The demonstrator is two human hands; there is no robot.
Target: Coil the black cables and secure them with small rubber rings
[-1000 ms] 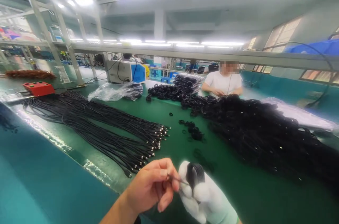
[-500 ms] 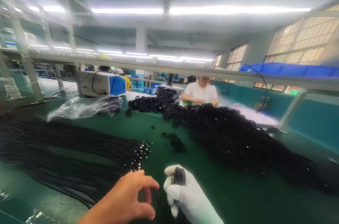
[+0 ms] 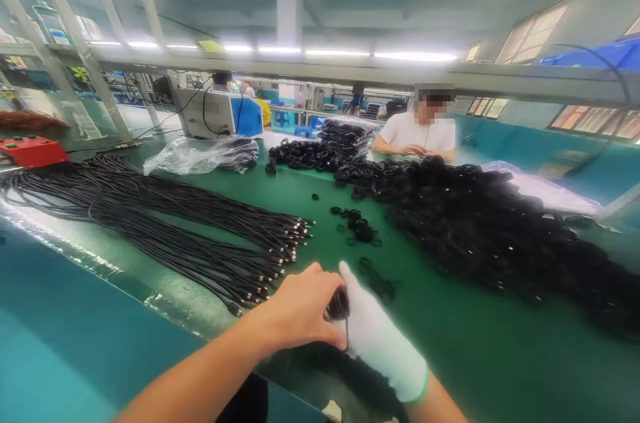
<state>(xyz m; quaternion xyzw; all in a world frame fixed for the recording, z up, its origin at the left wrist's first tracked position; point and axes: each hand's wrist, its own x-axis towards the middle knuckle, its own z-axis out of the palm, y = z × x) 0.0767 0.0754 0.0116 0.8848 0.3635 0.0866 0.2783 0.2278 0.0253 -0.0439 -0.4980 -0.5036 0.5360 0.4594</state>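
Nearer the wearer than the laid-out cables (image 3: 200, 210) and to their right, a small black coil (image 3: 339, 304) is grasped between both hands, long axis mostly hidden, a short strand (image 3: 347, 331) pointing down. The left hand (image 3: 303, 308) arches, thumb lowest; the gloved right hand (image 3: 377, 330) angles forward-left.

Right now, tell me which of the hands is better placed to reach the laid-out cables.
Probably the left hand: it is nearer the laid-out cables, though at the black coil. The gloved right hand is on the coil's far side.
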